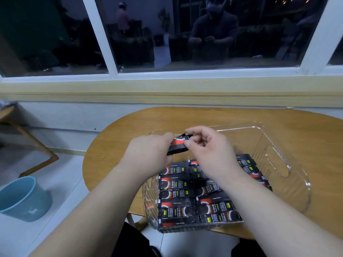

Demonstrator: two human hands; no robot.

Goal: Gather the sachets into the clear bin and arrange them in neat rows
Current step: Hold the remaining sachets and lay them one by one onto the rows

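Note:
A clear plastic bin [289, 175] with cut-out handles sits on a round wooden table [306, 138]. Several black and red sachets [176, 193] lie flat in rows across its near half; my right forearm hides some of them. Both hands hover above the bin's far half. My left hand [148, 153] and my right hand [207, 145] pinch one black and red sachet [178, 144] between them, one hand at each end, held clear of the rows below.
A blue bucket [24, 199] stands on the tiled floor at the left. A wooden chair or stand leg [37, 145] is further back left. A wall with a window sill [167, 88] runs close behind the table.

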